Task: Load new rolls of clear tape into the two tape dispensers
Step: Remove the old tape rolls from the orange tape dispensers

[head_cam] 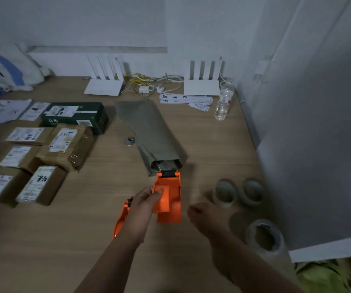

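Note:
My left hand (142, 205) grips an orange tape dispenser (168, 195), held just above the wooden table (111, 208), its black cutter end pointing away from me. A second orange dispenser (120, 220) lies on the table under my left wrist, mostly hidden. My right hand (204, 216) hovers to the right of the held dispenser, blurred, fingers loosely curled, holding nothing. Three rolls of clear tape sit at the right: one (223, 192) just beyond my right hand, one (253, 190) beside it, and a larger-looking one (264, 237) nearer me.
A rolled grey-green bag (149, 127) lies just beyond the dispenser, with a small metal disc (129, 141) beside it. Several cardboard parcels (43, 157) and a dark green box (75, 116) are at the left. Two white routers (202, 85), cables and a water bottle (223, 101) stand at the back. A white wall panel (318, 144) borders the right.

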Tool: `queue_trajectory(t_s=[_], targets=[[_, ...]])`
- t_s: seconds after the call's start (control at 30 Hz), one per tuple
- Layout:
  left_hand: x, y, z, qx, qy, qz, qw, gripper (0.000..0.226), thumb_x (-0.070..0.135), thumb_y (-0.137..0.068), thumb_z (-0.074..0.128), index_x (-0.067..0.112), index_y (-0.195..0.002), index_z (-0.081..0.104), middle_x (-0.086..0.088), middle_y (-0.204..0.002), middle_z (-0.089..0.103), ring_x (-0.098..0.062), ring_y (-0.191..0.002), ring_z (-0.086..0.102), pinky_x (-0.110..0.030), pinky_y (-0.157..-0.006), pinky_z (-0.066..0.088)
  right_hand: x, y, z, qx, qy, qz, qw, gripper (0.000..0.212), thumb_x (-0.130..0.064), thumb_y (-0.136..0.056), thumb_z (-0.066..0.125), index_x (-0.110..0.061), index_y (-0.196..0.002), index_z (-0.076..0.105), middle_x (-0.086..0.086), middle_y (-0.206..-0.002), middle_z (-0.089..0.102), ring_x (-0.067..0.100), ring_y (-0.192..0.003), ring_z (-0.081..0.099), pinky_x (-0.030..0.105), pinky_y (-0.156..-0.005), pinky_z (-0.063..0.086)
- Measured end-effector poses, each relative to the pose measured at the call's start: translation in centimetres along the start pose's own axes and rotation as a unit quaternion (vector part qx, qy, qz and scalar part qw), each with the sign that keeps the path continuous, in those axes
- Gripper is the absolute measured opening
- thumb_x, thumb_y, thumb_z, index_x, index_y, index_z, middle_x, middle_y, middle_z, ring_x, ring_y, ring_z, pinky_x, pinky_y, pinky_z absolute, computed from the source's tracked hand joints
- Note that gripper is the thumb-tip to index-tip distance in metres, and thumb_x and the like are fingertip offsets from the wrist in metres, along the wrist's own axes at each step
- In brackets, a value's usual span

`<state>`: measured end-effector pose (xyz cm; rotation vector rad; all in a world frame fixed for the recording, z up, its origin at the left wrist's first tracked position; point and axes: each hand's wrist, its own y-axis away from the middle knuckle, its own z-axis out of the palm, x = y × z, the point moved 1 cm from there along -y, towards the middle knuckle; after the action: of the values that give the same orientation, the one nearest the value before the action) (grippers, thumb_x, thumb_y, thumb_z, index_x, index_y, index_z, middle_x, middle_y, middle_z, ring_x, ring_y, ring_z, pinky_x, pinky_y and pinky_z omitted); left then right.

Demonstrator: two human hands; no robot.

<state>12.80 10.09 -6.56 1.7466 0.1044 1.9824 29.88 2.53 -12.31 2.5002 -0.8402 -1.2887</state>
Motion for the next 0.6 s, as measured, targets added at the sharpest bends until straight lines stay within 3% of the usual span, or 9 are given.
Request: queue_trajectory(t_s=[0.1,0.2,0.27,0.4,0.6], targets=[[-0.1,0.3,-0.6,-0.024,0.003,0.002,1.0,0.019,0.015,-0.091,0.058,0.001,-0.096,0.071,-0.019,-0.088,0.067,-0.028,-0.082,0.058,-0.039,-0.081,0.045,-0.5,1.1,3.9,-0.011,-0.148,0.078,0.986,0.032,-0.019,-0.078,0.061,-0.012,-0.047,0.064,0.004,-0.045,0.055,0.017,-0.044,0.047,0.031,-0.054,0.039],[-0.1,0.7,-0.9,-0.037,0.007,0.003,0.999,0.017,0.006,-0.092,0.055,-0.006,-0.095,0.067,-0.015,-0.08,0.069,-0.022,-0.072,0.06,-0.028,-0.067,0.05,-0.8,1.6,5.7,-0.007,-0.241,0.128,0.962,0.041,-0.003,-0.081,0.062,-0.009,-0.04,0.063,0.004,-0.04,0.055,0.017,-0.04,0.047,0.027,-0.05,0.039],[-0.3,1.0,-1.2,-0.047,-0.023,0.0,0.999,0.018,0.004,-0.093,0.054,0.005,-0.085,0.07,-0.005,-0.069,0.069,-0.013,-0.061,0.06,-0.021,-0.058,0.049,-1.0,1.8,6.2,-0.002,-0.272,0.141,0.952,0.043,0.001,-0.081,0.064,-0.009,-0.039,0.063,0.005,-0.039,0.054,0.016,-0.038,0.046,0.024,-0.048,0.038],[-2.3,0.8,-2.6,-0.06,-0.048,-0.027,0.997,0.016,0.015,-0.092,0.059,0.014,-0.085,0.074,-0.013,-0.079,0.064,-0.021,-0.072,0.054,-0.034,-0.073,0.044,-0.4,2.6,6.9,0.011,-0.299,0.175,0.938,0.042,0.002,-0.081,0.065,-0.006,-0.04,0.064,0.007,-0.04,0.055,0.015,-0.034,0.047,0.02,-0.044,0.04],[-5.6,1.3,-3.6,-0.081,-0.199,-0.056,0.975,0.018,0.032,-0.088,0.06,0.032,-0.103,0.07,0.005,-0.11,0.074,-0.012,-0.103,0.067,-0.037,-0.097,0.05,0.5,3.8,7.7,0.029,-0.31,0.223,0.924,0.035,-0.003,-0.078,0.066,-0.006,-0.043,0.068,0.015,-0.052,0.063,0.021,-0.046,0.056,0.028,-0.053,0.05]])
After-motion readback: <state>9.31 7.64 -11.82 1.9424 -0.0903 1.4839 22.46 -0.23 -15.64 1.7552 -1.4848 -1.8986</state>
